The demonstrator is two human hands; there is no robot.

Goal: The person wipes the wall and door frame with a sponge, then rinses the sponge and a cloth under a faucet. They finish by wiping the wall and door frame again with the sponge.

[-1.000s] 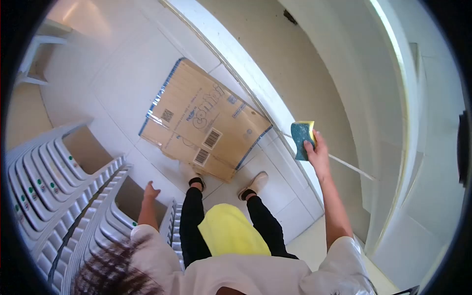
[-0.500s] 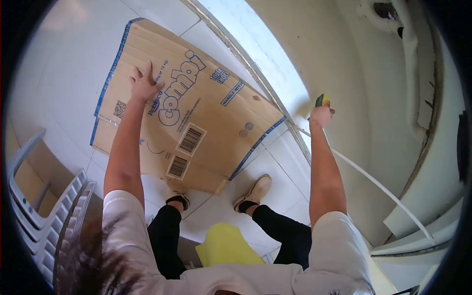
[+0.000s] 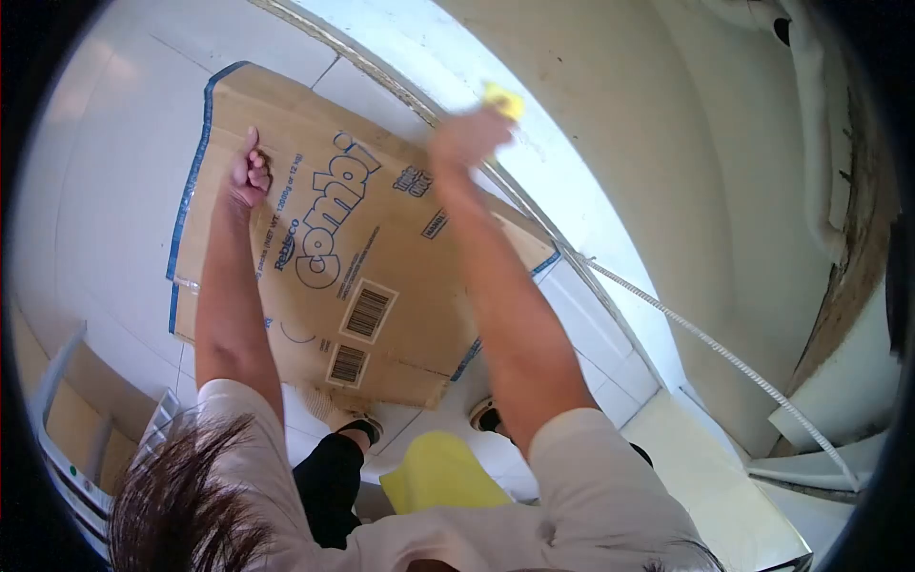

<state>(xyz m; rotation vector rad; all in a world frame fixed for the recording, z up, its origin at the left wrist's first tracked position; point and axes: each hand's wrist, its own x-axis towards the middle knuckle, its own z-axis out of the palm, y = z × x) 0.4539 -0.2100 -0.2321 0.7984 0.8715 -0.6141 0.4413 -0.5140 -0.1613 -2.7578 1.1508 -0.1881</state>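
Gripping a small yellow block of sponge [image 3: 502, 101], blurred, in the right hand [image 3: 472, 138], at or just above a smooth white ledge [image 3: 562, 191]. Left hand [image 3: 250, 174] closed loosely, thumb out, over a flattened brown cardboard box [image 3: 400, 257] with blue lettering; cannot tell if pressing. Expect a light, soft, squeezable sponge; best to pinch it across opposite sides. Farther out, a white ribbed cord [image 3: 705, 330] and white floor tiles [image 3: 105, 181].

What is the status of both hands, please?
Right hand holds yellow foam sponge by white ledge; contact unclear. Left hand, curled, over flat brown cardboard, apparently empty. White ribbed cord crosses ledge, possible obstacle.
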